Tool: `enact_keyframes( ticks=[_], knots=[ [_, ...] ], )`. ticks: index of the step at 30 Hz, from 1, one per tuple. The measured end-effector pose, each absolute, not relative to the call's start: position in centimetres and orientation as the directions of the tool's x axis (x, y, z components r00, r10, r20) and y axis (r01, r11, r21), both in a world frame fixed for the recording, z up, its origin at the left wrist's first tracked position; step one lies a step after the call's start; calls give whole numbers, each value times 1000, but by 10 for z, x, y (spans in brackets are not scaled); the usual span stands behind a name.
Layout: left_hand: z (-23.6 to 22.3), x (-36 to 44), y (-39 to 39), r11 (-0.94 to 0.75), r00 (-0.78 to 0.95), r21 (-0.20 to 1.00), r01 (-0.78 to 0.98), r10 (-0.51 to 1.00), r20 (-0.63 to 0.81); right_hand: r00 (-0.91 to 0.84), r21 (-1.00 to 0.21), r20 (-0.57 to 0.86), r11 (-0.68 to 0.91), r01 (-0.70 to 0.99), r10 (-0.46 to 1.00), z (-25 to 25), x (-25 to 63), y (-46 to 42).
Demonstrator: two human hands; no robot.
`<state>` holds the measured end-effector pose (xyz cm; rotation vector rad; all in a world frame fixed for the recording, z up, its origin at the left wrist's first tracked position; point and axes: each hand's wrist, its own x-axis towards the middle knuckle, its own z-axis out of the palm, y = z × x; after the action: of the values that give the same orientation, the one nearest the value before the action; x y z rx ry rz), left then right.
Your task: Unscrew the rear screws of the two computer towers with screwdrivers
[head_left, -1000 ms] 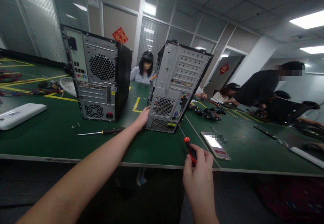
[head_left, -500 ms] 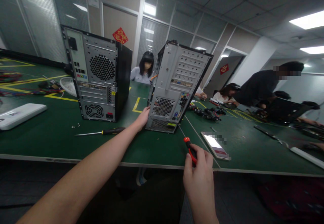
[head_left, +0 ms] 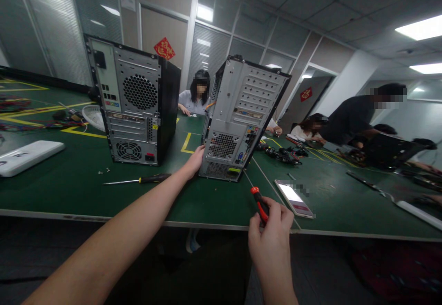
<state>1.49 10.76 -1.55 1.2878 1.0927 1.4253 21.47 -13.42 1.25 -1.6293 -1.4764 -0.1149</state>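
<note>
Item: computer tower point(head_left: 238, 116), one, rear panel to the viewer, stood on the green table point(head_left: 193, 206) at centre frame; position unchanged over the last second.

Left hand point(head_left: 196, 161): centre frame, at the tower's lower left edge, unmoved; fingertips hidden, so whether it gripped could not be told.

Right hand point(head_left: 271, 231): lower centre-right, fingers closed round a red-and-black screwdriver point(head_left: 259, 204). Its thumb had shifted slightly down the handle; the shaft held its line to the tower's lower right corner, tip contact unclear. Judged: a small readjustment of grip, with no visible progress at that corner.

Also changed: a co-worker's hand point(head_left: 185, 110) had appeared at upper centre beside a small pale item point(head_left: 194, 115); seemingly no bearing on the tower.

Writing: red diamond sign point(head_left: 165, 48), upper left of centre, gold stylised Chinese characters; second red sign point(head_left: 306, 94), upper right, apparently 福. Yellow-green label point(head_left: 234, 170), foot of tower, illegible. White device point(head_left: 32, 157), left edge, dark mark, unclear. Wall notice point(head_left: 127, 2), upper left, illegible. Brands: none readable.
</note>
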Motion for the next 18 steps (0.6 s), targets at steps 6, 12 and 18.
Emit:
enact_keyframes(
  ticks=[6,12,18],
  knots=[
    [-13,15,105,-204,-58,977,-57,978,201,283,-533,603,113,839,746,15,213,-137],
    [-12,15,104,-200,-58,978,-57,979,197,261,-521,598,119,845,758,14,215,-136],
    [-14,17,108,-228,-64,972,-64,972,224,255,-527,600,135,839,758,13,214,-136]
  ],
)
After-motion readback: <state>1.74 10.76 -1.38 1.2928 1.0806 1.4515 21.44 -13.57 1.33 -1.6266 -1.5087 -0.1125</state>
